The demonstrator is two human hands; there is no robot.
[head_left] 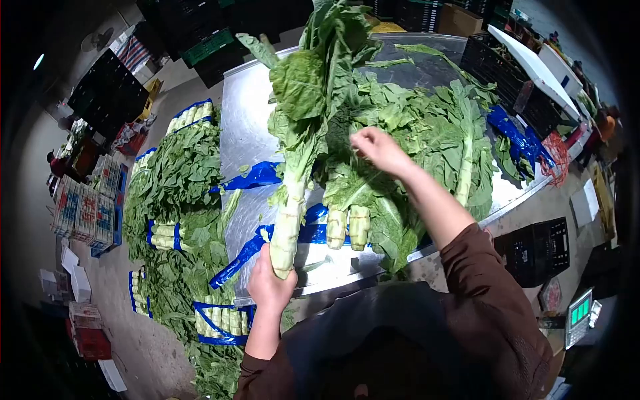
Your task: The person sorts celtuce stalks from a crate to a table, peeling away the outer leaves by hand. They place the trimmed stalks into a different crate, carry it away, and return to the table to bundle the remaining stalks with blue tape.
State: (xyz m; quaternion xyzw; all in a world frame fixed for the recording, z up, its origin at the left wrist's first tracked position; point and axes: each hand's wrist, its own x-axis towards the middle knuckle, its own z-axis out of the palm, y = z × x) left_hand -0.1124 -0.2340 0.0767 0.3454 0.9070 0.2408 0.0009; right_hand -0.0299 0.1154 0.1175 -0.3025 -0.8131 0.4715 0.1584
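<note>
One long, leafy stalk (293, 193) stretches over the left part of a metal tabletop (250, 100), its pale butt end gripped by the left hand (272, 283), whose fingers are mostly hidden beneath it. The right hand (381, 148) hangs just beside the leaves, fingers curled in and nothing visible in them; how tightly they close, we can't make out.

We judge the hold to be the weak point: with only the butt end gripped and the broad leaves at the far end, the stalk could tip or twist, more so if its surface is wet. The leaves might tear, we reckon, if knocked against the heap of greens (413, 113) next to them. Blue tape (238, 261) runs behind the stalk, near two short pale stems (337, 228); set down carelessly, the stalk could snag or fold the tape, or push those stems out of line. We also see taped bundles (165, 235) beside the tabletop's left edge, where a wide swing of the stalk might brush their leaves.
</note>
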